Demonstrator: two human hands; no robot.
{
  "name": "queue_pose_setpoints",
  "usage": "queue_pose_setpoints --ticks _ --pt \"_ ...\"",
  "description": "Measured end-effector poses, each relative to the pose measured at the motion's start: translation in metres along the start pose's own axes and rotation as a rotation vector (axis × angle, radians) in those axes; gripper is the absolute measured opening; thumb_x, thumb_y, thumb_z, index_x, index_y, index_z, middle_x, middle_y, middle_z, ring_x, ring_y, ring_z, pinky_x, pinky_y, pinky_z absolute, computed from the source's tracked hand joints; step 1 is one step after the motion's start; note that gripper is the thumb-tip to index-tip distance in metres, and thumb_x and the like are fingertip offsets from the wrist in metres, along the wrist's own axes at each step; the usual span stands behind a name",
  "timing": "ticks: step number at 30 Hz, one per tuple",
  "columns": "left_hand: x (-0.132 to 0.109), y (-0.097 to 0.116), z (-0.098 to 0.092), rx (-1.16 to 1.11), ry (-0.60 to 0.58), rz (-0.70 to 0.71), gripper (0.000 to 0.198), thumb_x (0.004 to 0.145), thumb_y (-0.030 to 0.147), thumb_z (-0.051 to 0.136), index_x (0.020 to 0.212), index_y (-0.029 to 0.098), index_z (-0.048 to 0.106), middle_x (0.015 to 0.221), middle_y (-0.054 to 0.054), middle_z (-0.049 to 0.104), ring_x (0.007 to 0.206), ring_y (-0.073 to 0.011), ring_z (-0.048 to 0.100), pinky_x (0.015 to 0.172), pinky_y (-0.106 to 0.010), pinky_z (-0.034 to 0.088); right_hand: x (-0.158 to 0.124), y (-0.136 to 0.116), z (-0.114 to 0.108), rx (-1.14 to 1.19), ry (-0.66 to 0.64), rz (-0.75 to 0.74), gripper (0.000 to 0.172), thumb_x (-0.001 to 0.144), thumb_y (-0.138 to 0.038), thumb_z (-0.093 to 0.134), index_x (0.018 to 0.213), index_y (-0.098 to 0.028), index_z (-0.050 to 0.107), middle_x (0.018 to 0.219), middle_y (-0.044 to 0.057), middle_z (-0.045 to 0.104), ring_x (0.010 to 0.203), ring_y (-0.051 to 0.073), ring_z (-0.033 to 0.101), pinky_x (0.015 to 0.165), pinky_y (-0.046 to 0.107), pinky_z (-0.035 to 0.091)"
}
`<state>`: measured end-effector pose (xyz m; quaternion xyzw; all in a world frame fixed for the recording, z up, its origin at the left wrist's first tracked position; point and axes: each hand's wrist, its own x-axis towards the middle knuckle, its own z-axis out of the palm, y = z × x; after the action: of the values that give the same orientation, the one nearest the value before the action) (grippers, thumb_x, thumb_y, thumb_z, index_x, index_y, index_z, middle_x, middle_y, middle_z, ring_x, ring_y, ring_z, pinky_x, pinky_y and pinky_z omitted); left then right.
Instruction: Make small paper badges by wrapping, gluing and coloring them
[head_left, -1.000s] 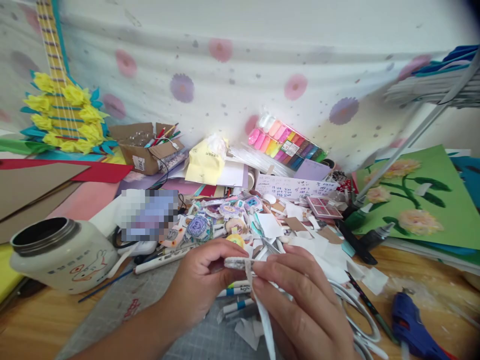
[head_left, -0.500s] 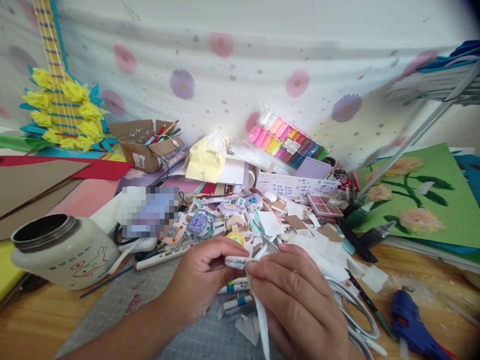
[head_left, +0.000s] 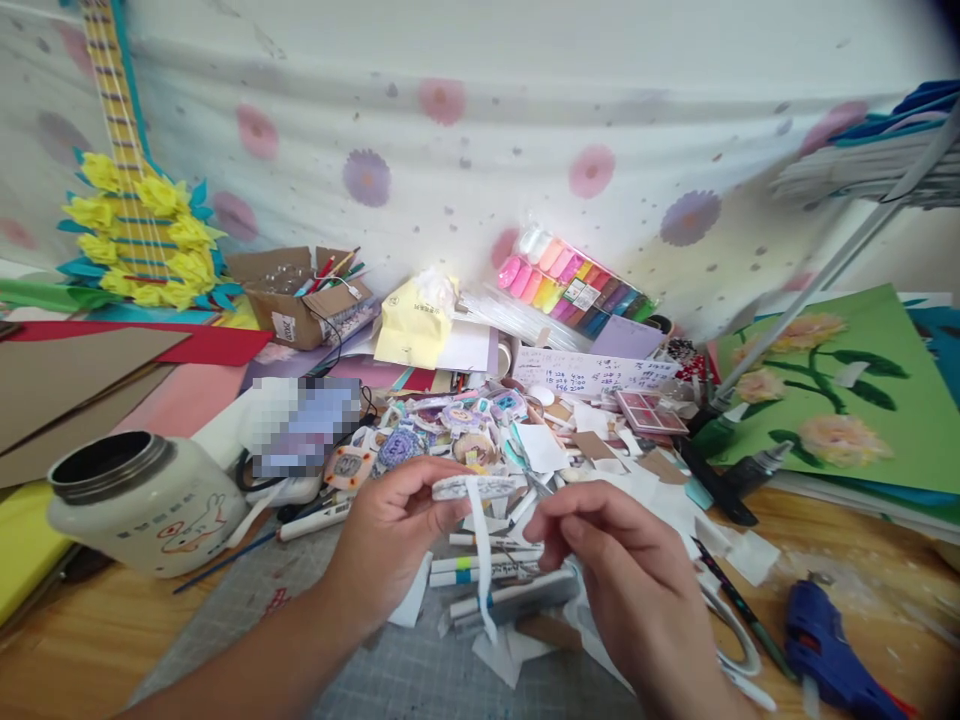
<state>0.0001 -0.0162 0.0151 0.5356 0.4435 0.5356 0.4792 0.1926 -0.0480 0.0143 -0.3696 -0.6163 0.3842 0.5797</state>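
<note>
My left hand (head_left: 397, 535) pinches a small flat white-and-grey layered piece (head_left: 491, 488) edge-on between thumb and fingers. From this piece a narrow white strip (head_left: 484, 560) hangs down toward the cutting mat (head_left: 247, 640). To the right, my right hand (head_left: 622, 575) is apart from the piece, its fingers loosely bent with nothing visible between them. Scissor blades (head_left: 536, 480) show beyond the right fingers, and white loop handles (head_left: 739, 640) show at its right side. Below the piece lie several white markers (head_left: 480, 570) and paper scraps (head_left: 510, 655).
A cream jar (head_left: 142, 510) stands at left. A pile of colourful paper cutouts (head_left: 401, 445) fills the middle. At right lie a blue glue gun (head_left: 836, 640) and a green sheet with flowers (head_left: 900, 400). Behind are a cardboard box (head_left: 281, 320) and a coloured clay pack (head_left: 577, 290).
My right hand has let go of the piece and moved right and down. The white strip now dangles freely from the piece, still in my left hand. The view has shifted slightly.
</note>
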Motion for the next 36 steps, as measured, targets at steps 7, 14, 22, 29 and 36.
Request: queue_pose_setpoints --ticks 7,14,22,29,36 --pt "0.002 -0.003 -0.002 -0.027 0.067 -0.058 0.01 0.068 0.022 0.075 0.078 0.022 0.072 0.071 0.005 0.072 0.065 -0.012 0.062 0.058 -0.018 0.046 0.005 0.005 0.019 0.215 -0.207 0.434 0.023 0.074 -0.043 0.073 0.083 -0.021 0.073 0.068 -0.003 0.054 0.051 0.005 0.043 0.046 0.018 0.033" --pt "0.003 -0.004 -0.002 -0.039 0.054 -0.075 0.012 0.067 0.024 0.076 0.079 0.022 0.072 0.069 0.006 0.071 0.062 -0.0122 0.061 0.057 -0.019 0.046 0.002 -0.002 0.026 0.207 -0.295 0.424 0.021 0.061 -0.032 0.083 0.063 -0.016 0.069 0.06 -0.004 0.049 0.055 0.008 0.041 0.051 0.021 0.03" --pt "-0.002 -0.009 0.005 0.012 -0.085 -0.089 0.013 0.068 0.022 0.076 0.08 0.021 0.073 0.078 0.003 0.073 0.075 -0.0155 0.066 0.069 -0.023 0.051 0.009 0.003 0.012 0.335 0.078 0.175 0.008 0.07 -0.023 0.078 0.068 -0.025 0.071 0.065 -0.005 0.052 0.061 0.009 0.045 0.058 0.022 0.036" --pt "-0.006 -0.008 0.007 0.021 -0.119 -0.105 0.011 0.068 0.022 0.076 0.079 0.02 0.072 0.08 0.001 0.072 0.076 -0.0167 0.065 0.07 -0.026 0.052 0.016 0.008 0.018 0.338 0.212 0.179 0.008 0.064 -0.022 0.079 0.063 -0.024 0.071 0.068 -0.004 0.051 0.065 0.011 0.047 0.06 0.024 0.037" --pt "-0.005 -0.007 0.008 0.002 -0.1 -0.083 0.01 0.067 0.018 0.076 0.075 0.021 0.073 0.079 0.002 0.072 0.076 -0.015 0.066 0.07 -0.023 0.052 0.016 0.011 0.02 0.266 0.198 0.219 0.009 0.066 -0.025 0.077 0.063 -0.023 0.069 0.069 -0.002 0.052 0.067 0.013 0.048 0.063 0.027 0.037"
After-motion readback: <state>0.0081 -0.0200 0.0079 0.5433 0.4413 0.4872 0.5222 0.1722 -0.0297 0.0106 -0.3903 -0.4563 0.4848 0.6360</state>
